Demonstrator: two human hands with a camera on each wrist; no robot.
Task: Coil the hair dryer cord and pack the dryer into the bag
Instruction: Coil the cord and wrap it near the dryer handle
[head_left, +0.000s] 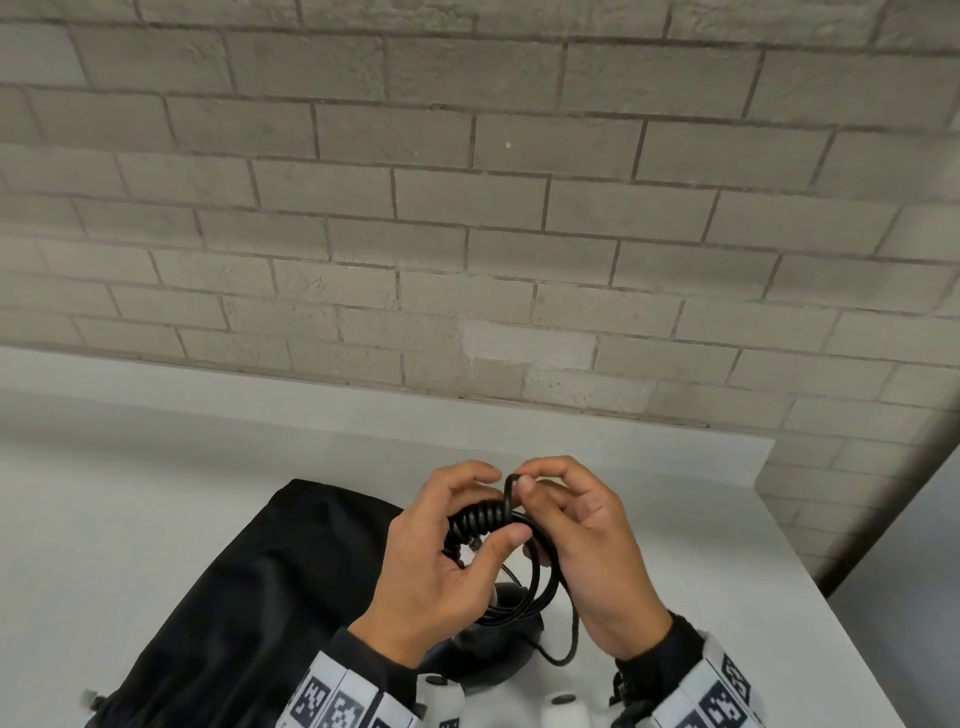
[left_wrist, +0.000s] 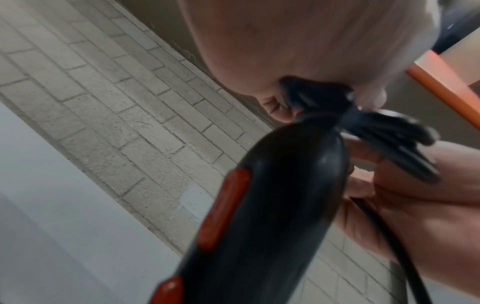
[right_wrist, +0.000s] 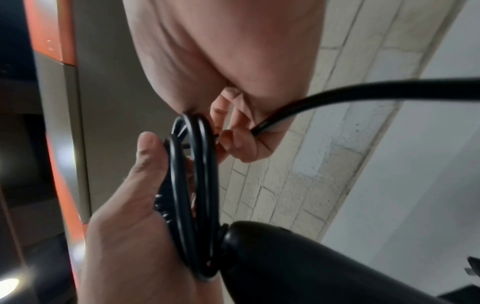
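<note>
I hold a bundle of black cord (head_left: 491, 519) above the table. My left hand (head_left: 441, 551) grips the looped cord (right_wrist: 193, 185) with thumb across the wraps. My right hand (head_left: 571, 540) pinches the cord's free end (head_left: 514, 483) at the top of the bundle, fingers curled. The black hair dryer (head_left: 488, 649) with red switches (left_wrist: 223, 205) hangs below the hands, mostly hidden by my left wrist. A loose length of cord (right_wrist: 363, 92) trails down past my right palm. The black bag (head_left: 249, 597) lies flat on the table at the left.
The white table (head_left: 156, 493) ends at a right edge (head_left: 831, 597) close to my right arm. A grey brick wall (head_left: 467, 208) stands right behind the table. An orange-edged panel (right_wrist: 52, 30) shows in the wrist views.
</note>
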